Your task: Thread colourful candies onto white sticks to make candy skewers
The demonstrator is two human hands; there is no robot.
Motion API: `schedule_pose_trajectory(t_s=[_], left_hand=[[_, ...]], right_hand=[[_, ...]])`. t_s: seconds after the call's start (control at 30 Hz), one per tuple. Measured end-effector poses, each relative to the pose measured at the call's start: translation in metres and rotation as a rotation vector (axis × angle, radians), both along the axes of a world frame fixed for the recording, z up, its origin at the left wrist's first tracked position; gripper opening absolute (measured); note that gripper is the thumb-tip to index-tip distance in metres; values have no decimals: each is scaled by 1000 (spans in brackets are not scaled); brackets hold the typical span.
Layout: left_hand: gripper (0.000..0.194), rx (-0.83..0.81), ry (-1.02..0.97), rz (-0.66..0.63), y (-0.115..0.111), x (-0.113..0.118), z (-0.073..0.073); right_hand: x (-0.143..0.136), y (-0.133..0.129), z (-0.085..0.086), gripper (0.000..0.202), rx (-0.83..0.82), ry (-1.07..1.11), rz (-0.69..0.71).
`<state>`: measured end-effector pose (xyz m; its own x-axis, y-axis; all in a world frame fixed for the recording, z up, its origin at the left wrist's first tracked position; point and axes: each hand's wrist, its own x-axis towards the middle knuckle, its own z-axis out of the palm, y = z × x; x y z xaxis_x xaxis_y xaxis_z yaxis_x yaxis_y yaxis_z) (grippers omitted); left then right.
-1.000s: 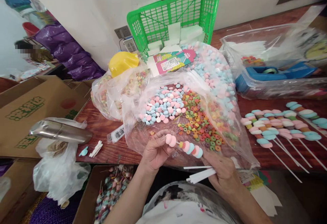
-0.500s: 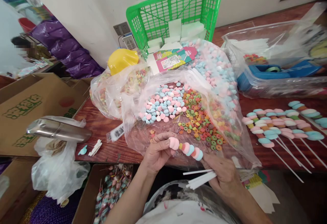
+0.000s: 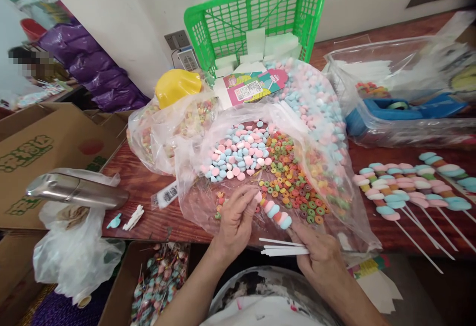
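A candy skewer (image 3: pixel 273 211) of pink and blue marshmallows and small coloured rings slants between my hands. My left hand (image 3: pixel 238 222) is closed, thumb and fingers pinched at the pink marshmallow on its upper end. My right hand (image 3: pixel 318 249) is closed around its lower end and also grips several white sticks (image 3: pixel 284 250), which point left. Just beyond lie loose pink, white and blue marshmallows (image 3: pixel 238 152) and loose cereal rings (image 3: pixel 293 187), spread on an opened clear plastic bag (image 3: pixel 208 217). Finished-looking candy skewers (image 3: pixel 412 185) lie at the right.
Behind stand a green basket (image 3: pixel 256 14) and a filled marshmallow bag (image 3: pixel 316 103). A clear bin (image 3: pixel 401 130) with a blue tape dispenser (image 3: pixel 394 108) is at right. A steel flask (image 3: pixel 78 190) and cardboard box (image 3: pixel 48 162) are left. Below, a carton holds wrapped candy (image 3: pixel 159 281).
My left hand has risen slightly and moved right, its fingers now over more of the skewer's upper end. The skewer tilts more steeply. The sticks in my right hand have turned flatter.
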<state>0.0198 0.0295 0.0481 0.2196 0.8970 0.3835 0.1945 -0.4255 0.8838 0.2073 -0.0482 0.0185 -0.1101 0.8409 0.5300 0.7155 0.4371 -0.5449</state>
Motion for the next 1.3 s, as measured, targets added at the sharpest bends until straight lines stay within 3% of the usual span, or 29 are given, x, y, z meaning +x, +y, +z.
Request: schedule_pose_trajectory(t_s=[0.13,0.2,0.33,0.43,0.6,0.83,1.07,1.2,1.3], left_hand=[[32,-78,-9,19,4,0,-9],[27,-285,-170,49,6,2,-12],[33,-737,-602,-21,10,3,-10],[36,-800,-693,-61,10,2,-4],[33,-708,-594,-71,9,-1,-2],[29,-551,-437,-103,5,-4,-11],[29,-198,-215,26,-3,4,-24],[32,18,-27,-15,3,1,-19],[29,83,15,-90,6,-1,-12]], right_hand=[[-1,-1,0,30,-27,10,-1],[-2,-2,0,28,-49,27,24],[-3,-1,1,21,-100,70,63],[-3,-1,1,23,-112,66,65],[-2,-1,6,23,-115,4,40],[-1,-2,9,24,-141,-67,27],[-9,-3,4,31,-130,9,62],[-12,-4,5,30,-116,14,100],[-9,-5,6,27,-157,59,116]])
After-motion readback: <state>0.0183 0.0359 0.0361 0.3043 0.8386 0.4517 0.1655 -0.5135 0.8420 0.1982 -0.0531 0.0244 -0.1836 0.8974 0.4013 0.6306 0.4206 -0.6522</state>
